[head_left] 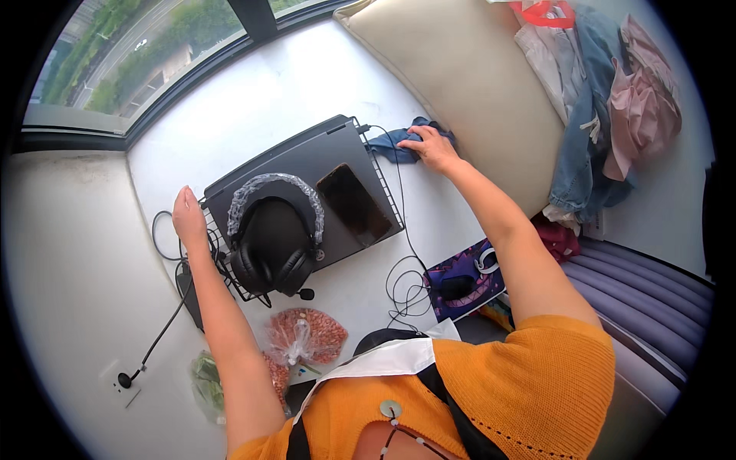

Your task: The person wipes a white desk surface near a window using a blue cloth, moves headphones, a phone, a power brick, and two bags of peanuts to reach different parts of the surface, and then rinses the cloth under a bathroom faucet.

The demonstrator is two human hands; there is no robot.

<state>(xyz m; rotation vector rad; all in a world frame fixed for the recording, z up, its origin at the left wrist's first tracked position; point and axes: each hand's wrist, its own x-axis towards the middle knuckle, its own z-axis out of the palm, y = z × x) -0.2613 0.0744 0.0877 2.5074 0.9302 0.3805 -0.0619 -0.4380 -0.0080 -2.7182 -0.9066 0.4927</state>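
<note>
A closed dark grey laptop [280, 157] lies on a black wire rack [389, 195] on the white sill. On its lid rest black headphones [295, 268] with a plastic-wrapped headband and a black phone [353, 205]. At the rack's left edge, my left hand [189, 220] is closed, fingers together, seemingly gripping the rim; its fingertips are partly hidden. To the right of the laptop, my right hand [434, 148] bends its fingers onto a crumpled dark blue cloth [395, 147], which lies on the sill against a beige cushion [483, 92].
Cables [406, 222] run along both sides of the laptop; one leads to a wall socket [126, 381]. Near me lie clear bags of reddish kernels [326, 335] and greens [207, 379]. A mouse [457, 287] sits on a purple patterned pad [460, 308]. Clothes [579, 146] lie right.
</note>
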